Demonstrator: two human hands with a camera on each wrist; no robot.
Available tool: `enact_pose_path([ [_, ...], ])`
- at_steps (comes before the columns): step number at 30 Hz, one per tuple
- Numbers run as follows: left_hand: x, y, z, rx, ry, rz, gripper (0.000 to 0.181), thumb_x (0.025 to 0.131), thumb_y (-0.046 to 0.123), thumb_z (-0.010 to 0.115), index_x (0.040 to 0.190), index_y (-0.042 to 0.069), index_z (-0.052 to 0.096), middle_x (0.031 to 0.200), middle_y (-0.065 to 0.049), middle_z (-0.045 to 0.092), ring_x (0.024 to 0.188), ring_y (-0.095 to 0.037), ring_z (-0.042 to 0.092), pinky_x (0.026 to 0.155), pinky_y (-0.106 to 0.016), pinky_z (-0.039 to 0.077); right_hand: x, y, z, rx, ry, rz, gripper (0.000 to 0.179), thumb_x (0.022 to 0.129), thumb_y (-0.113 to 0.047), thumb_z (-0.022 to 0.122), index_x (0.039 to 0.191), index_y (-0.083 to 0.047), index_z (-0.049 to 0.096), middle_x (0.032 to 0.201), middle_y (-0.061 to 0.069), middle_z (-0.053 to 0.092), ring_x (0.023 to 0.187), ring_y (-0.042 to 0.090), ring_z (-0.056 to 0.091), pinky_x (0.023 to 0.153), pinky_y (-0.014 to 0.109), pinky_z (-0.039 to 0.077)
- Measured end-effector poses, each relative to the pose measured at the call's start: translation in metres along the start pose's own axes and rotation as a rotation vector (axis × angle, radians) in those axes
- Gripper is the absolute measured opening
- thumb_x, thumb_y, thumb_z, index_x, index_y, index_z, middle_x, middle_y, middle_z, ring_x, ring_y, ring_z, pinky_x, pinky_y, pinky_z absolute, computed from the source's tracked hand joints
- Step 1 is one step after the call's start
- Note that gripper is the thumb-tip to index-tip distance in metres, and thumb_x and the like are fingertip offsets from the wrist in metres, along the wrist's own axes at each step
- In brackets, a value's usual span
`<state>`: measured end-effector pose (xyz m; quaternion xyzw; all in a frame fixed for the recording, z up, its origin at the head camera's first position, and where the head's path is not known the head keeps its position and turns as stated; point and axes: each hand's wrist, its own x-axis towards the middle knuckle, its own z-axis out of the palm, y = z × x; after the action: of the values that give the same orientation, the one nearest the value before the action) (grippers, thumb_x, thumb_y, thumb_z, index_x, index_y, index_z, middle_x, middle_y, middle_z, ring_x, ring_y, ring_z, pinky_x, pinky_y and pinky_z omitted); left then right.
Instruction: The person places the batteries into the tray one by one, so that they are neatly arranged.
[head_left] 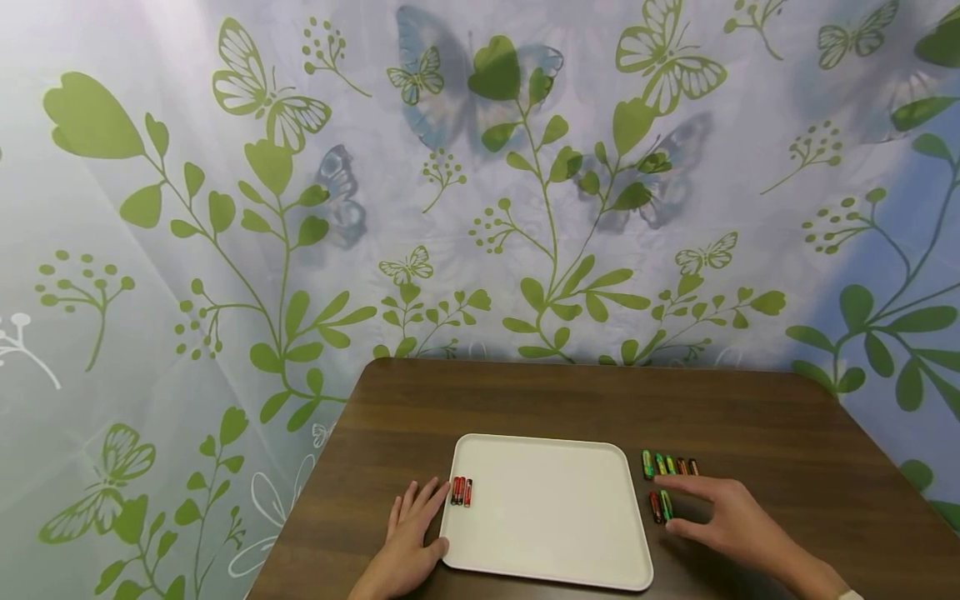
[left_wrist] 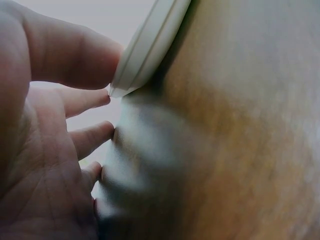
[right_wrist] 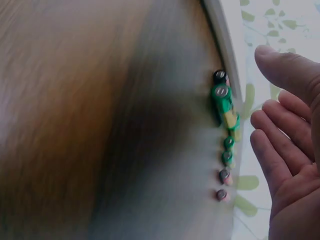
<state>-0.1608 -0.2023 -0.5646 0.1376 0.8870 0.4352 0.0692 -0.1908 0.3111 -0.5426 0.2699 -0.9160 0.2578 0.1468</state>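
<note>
Head view, nearest first: left hand [head_left: 408, 537] against an off-white, rounded-rectangular tray [head_left: 547, 517], apparently plastic. Thumb on the rim, fingers extended along the side, nothing clasped; probably a light brace against sliding. Right hand [head_left: 735, 521] well off to the other side, past the tray's right edge, thumb and forefinger parted, nothing gripped; spread perhaps to suit a slim cylinder. Framed between thumb and forefinger: a dark-red-and-black cylindrical battery [head_left: 656, 507] and a green cylindrical battery [head_left: 667, 506], side by side on a dark brown wood-grain table [head_left: 585, 400], apparently untouched. Just right of the left fingertips, inside the tray: three slim red cylindrical batteries [head_left: 461, 492], laid parallel near the wall, seemingly grouped by colour. Beyond the right forefinger: a row of one thicker green battery [head_left: 648, 465], two green-and-yellow cylindrical batteries [head_left: 665, 464] and two orange-brown, dark-ended cylindrical batteries [head_left: 687, 467], likely lined up for easy pinching. Farthest, beyond both hands: a pale fabric-like backdrop [head_left: 480, 275] with green leaves and butterflies.
</note>
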Motion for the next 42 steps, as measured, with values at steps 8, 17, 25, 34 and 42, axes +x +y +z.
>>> enact_pose_path([
  [8, 0.000, 0.001, -0.001, 0.002, 0.001, -0.005, 0.080, 0.091, 0.007, 0.071, 0.167, 0.008, 0.045, 0.177, -0.027, 0.030, 0.166, -0.059, 0.002, 0.127, -0.073, -0.010, -0.002, 0.007, 0.001, -0.015, -0.012, 0.011, 0.060, 0.076, -0.035, 0.101, 0.131, -0.021, 0.080, 0.124, -0.005, 0.083, 0.112, 0.000, 0.074, 0.081, 0.026, 0.064],
  [17, 0.000, 0.002, -0.001, -0.008, -0.004, -0.003, 0.081, 0.092, 0.007, 0.071, 0.168, 0.008, 0.044, 0.177, -0.027, 0.030, 0.166, -0.059, 0.001, 0.127, -0.074, -0.010, -0.004, 0.016, 0.010, -0.032, -0.016, 0.001, 0.061, 0.073, -0.030, 0.102, 0.129, -0.020, 0.081, 0.120, -0.003, 0.084, 0.111, -0.001, 0.073, 0.082, 0.018, 0.061],
  [25, -0.001, 0.003, -0.001, -0.008, 0.002, -0.001, 0.080, 0.092, 0.007, 0.070, 0.167, 0.007, 0.044, 0.177, -0.027, 0.030, 0.166, -0.059, 0.001, 0.127, -0.074, -0.010, -0.005, 0.018, 0.016, -0.009, -0.051, 0.015, 0.057, 0.077, -0.027, 0.100, 0.129, -0.018, 0.080, 0.119, 0.000, 0.084, 0.110, 0.000, 0.073, 0.079, 0.023, 0.063],
  [34, 0.000, 0.002, -0.001, -0.017, -0.004, 0.003, 0.080, 0.092, 0.006, 0.070, 0.167, 0.007, 0.044, 0.177, -0.028, 0.029, 0.165, -0.060, 0.001, 0.127, -0.074, -0.011, -0.004, 0.012, 0.010, -0.048, -0.072, 0.080, 0.055, 0.077, -0.027, 0.100, 0.128, -0.020, 0.081, 0.119, -0.001, 0.084, 0.110, 0.003, 0.074, 0.080, 0.028, 0.065],
  [42, 0.002, 0.000, -0.001, -0.005, 0.006, -0.012, 0.080, 0.091, 0.008, 0.069, 0.167, 0.008, 0.045, 0.176, -0.029, 0.031, 0.165, -0.060, 0.003, 0.127, -0.074, -0.010, 0.011, 0.000, 0.007, -0.033, -0.035, 0.078, 0.052, 0.079, -0.028, 0.099, 0.127, -0.018, 0.082, 0.119, 0.001, 0.084, 0.105, 0.005, 0.076, 0.078, 0.029, 0.065],
])
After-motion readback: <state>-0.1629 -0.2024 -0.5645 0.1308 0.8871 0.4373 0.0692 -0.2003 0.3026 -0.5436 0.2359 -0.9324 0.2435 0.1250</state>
